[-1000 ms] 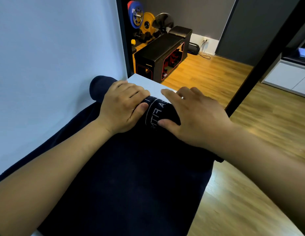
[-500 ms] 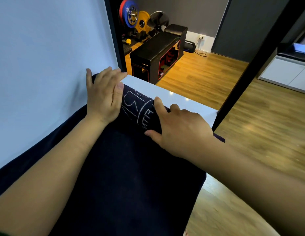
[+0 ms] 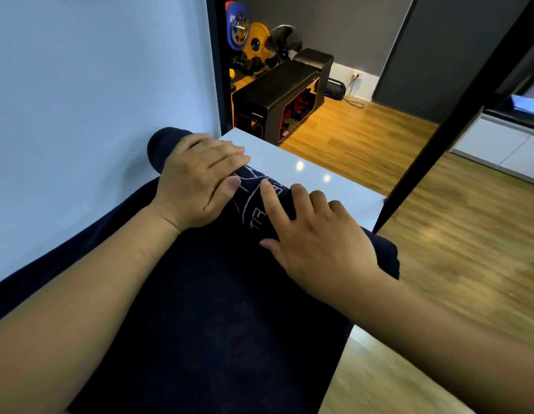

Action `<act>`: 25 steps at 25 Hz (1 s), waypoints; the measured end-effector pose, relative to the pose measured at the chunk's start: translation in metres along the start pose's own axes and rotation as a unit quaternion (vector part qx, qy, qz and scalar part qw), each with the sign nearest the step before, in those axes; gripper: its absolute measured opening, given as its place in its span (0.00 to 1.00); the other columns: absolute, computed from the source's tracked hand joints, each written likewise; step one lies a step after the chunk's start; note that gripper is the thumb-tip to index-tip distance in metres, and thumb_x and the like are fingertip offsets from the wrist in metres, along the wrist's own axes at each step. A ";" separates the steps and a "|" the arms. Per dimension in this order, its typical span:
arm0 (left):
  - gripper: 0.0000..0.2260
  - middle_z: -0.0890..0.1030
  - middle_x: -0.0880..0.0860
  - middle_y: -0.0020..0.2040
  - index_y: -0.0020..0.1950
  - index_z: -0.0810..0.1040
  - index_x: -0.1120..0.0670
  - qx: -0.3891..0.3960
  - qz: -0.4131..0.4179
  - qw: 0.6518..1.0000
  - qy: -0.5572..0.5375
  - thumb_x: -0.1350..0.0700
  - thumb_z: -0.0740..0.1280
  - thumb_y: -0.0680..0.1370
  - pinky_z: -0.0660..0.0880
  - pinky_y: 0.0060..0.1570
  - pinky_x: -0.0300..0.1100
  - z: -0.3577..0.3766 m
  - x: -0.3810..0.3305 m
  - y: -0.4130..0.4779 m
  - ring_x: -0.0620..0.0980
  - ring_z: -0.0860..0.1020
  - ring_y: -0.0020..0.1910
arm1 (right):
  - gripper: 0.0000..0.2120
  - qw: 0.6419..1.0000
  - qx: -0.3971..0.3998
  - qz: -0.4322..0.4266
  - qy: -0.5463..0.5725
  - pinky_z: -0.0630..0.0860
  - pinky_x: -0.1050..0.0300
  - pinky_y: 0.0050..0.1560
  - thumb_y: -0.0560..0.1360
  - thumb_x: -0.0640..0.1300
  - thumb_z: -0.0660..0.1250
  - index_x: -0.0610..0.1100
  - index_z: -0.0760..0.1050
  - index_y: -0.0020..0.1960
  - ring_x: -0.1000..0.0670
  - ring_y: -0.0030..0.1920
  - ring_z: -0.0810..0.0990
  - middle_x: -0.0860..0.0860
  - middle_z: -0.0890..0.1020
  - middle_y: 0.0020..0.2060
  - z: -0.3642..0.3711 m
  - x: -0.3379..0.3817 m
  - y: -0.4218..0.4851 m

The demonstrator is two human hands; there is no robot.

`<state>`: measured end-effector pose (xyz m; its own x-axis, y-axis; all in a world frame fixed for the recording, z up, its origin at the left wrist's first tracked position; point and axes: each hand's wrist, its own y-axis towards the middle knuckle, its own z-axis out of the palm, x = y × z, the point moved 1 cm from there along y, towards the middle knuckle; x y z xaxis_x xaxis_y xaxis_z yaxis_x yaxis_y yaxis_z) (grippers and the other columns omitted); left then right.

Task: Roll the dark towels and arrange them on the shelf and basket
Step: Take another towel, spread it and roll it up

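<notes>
Fingers (image 3: 224,156) of left hand (image 3: 197,186) and right hand (image 3: 319,243) curl palm-down round the rolled dark towel (image 3: 229,309).

Blue and yellow weight plates (image 3: 247,37) top centre, black bench (image 3: 277,85) below, wooden floor (image 3: 364,138) right, pale wall (image 3: 95,70) upper left.
</notes>
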<state>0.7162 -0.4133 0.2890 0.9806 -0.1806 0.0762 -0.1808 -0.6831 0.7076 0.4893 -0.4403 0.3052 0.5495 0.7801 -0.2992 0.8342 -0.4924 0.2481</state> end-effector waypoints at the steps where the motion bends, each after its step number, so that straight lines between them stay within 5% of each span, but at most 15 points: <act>1: 0.23 0.83 0.56 0.58 0.61 0.81 0.58 0.003 0.015 1.000 0.004 0.48 0.50 0.83 0.69 0.62 0.54 0.000 -0.002 0.000 0.58 0.80 0.56 | 0.35 1.000 0.007 -0.004 0.009 0.73 0.46 0.41 0.77 0.62 0.58 0.43 0.58 0.78 0.38 0.47 0.77 0.36 0.76 0.57 -0.001 -0.004 0.001; 7: 0.29 0.81 0.56 0.53 0.59 0.79 0.57 0.031 0.016 0.998 0.051 0.41 0.45 0.83 0.68 0.56 0.54 0.010 -0.002 0.013 0.58 0.78 0.49 | 0.36 0.992 0.105 -0.006 0.062 0.73 0.48 0.54 0.80 0.64 0.53 0.51 0.41 0.80 0.41 0.60 0.73 0.43 0.71 0.64 -0.008 -0.034 0.024; 12: 0.25 0.83 0.55 0.54 0.60 0.80 0.57 0.015 0.035 0.999 0.038 0.43 0.49 0.83 0.69 0.59 0.53 0.004 -0.003 0.008 0.57 0.80 0.51 | 0.33 0.999 0.008 -0.003 -0.051 0.70 0.45 0.43 0.79 0.54 0.62 0.45 0.55 0.79 0.37 0.48 0.74 0.36 0.74 0.58 0.008 -0.007 0.006; 15: 0.25 0.83 0.56 0.54 0.60 0.80 0.58 0.030 0.046 0.998 0.024 0.43 0.50 0.83 0.71 0.58 0.52 -0.002 -0.005 0.005 0.58 0.80 0.52 | 0.33 0.999 -0.001 -0.019 -0.040 0.71 0.41 0.50 0.79 0.58 0.58 0.46 0.55 0.79 0.35 0.56 0.73 0.34 0.71 0.64 0.008 0.004 -0.008; 18: 0.24 0.82 0.57 0.49 0.55 0.80 0.58 0.016 0.041 0.998 0.035 0.44 0.51 0.82 0.72 0.52 0.52 0.000 -0.007 0.004 0.59 0.79 0.48 | 0.31 0.994 0.033 0.015 0.103 0.71 0.42 0.57 0.78 0.65 0.54 0.53 0.55 0.77 0.39 0.62 0.72 0.43 0.70 0.68 -0.019 -0.009 0.001; 20: 0.23 0.82 0.57 0.46 0.52 0.80 0.58 -0.002 0.032 0.999 0.043 0.45 0.51 0.82 0.71 0.48 0.51 0.006 -0.009 0.007 0.59 0.78 0.43 | 0.33 0.972 0.126 0.065 0.187 0.73 0.47 0.54 0.76 0.70 0.56 0.56 0.54 0.75 0.44 0.63 0.73 0.49 0.72 0.65 -0.029 -0.033 0.021; 25: 0.22 0.81 0.56 0.43 0.49 0.80 0.58 -0.017 0.033 0.999 0.039 0.47 0.50 0.81 0.71 0.45 0.51 0.023 -0.009 0.024 0.58 0.77 0.41 | 0.34 0.958 0.187 0.054 0.211 0.76 0.51 0.48 0.71 0.73 0.58 0.52 0.62 0.68 0.47 0.50 0.77 0.50 0.79 0.52 -0.010 -0.051 0.035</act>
<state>0.7012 -0.4439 0.2891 0.9698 -0.1677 0.1772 -0.2439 -0.6461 0.7232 0.4903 -0.4937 0.3386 0.6312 0.7648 0.1289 0.7756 -0.6209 -0.1138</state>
